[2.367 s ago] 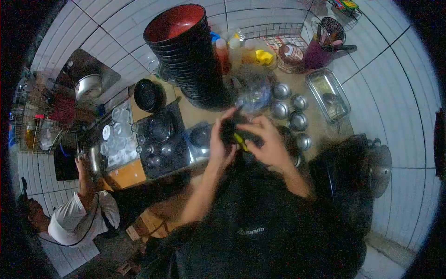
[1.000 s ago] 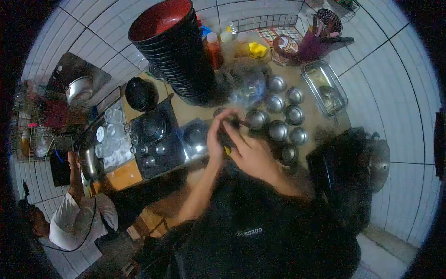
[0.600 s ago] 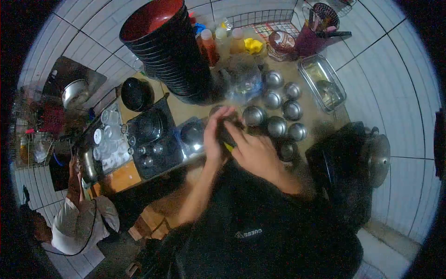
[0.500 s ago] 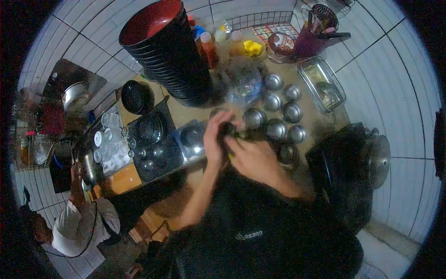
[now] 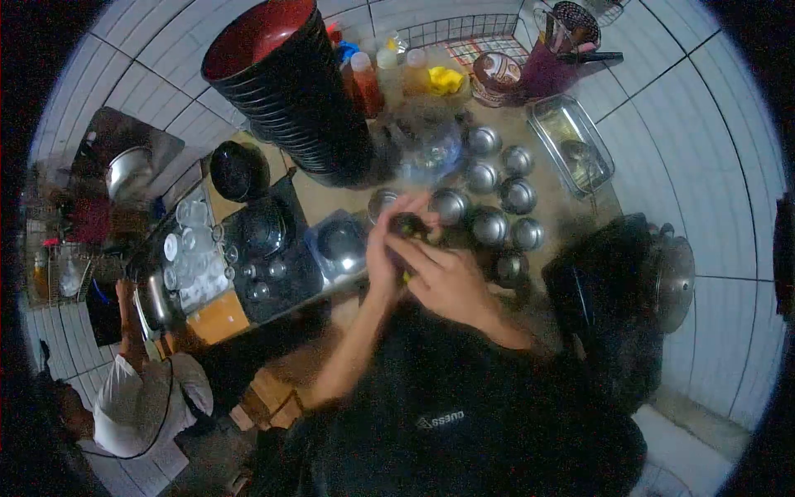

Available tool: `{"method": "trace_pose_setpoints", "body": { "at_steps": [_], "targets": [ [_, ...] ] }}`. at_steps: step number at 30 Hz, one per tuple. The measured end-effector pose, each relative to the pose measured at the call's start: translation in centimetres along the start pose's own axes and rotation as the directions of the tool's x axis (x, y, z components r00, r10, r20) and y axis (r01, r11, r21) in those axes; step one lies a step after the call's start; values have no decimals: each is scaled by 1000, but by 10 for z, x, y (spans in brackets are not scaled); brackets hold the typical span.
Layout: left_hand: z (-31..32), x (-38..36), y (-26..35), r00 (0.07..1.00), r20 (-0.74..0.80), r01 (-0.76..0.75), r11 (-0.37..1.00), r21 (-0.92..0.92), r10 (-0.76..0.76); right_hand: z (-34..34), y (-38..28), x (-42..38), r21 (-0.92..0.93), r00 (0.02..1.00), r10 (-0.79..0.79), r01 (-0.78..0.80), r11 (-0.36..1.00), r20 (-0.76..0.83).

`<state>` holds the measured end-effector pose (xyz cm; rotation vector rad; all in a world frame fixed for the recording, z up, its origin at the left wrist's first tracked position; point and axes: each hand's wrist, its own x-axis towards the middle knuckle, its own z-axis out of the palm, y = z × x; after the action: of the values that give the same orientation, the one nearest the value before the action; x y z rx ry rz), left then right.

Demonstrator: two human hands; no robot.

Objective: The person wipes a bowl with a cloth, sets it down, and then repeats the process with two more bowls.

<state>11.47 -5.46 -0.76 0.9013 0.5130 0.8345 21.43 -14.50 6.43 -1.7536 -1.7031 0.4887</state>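
Note:
My left hand [image 5: 389, 248] is wrapped round a small dark round item [image 5: 407, 224] above the counter's front edge; what the item is cannot be made out. My right hand [image 5: 451, 282] comes in from the other side, its fingers laid across the same item. A bit of yellow-green shows between the palms. Just beyond the hands stand several small round metal cups [image 5: 489, 225]. One more metal cup [image 5: 382, 201] is partly hidden behind my left fingers.
A tall stack of black bowls with red insides [image 5: 286, 91] leans at the back, beside bottles [image 5: 364, 83]. At right are a glass dish [image 5: 571, 149] and a lidded pot [image 5: 675, 286]. Glass jars [image 5: 195, 248] stand at left. A co-worker [image 5: 141, 406] is at lower left.
My right fingers have straightened and now lie across the dark item. The view has shifted slightly. The co-worker's arm is a little higher.

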Motion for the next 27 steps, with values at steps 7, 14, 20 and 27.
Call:
{"method": "trace_pose_setpoints", "body": {
  "at_steps": [7, 14, 20, 27],
  "targets": [
    [19, -6, 15, 972, 2, 228, 950, -213, -233, -15, -1, 3, -123, 1000, 21, -19, 992, 18],
    [9, -2, 11, 953, 83, 301, 889, -346, -290, -13, 8, 7, -125, 995, -64, 72, 990, 74],
    [12, 0, 21, 981, -38, 170, 944, -282, -188, 0, 12, 5, 73, 1000, -6, 6, 997, 3],
    [11, -3, 33, 984, 26, 176, 971, -161, -174, 16, 54, -1, 500, 974, 191, -106, 859, -122]
  ]
}}
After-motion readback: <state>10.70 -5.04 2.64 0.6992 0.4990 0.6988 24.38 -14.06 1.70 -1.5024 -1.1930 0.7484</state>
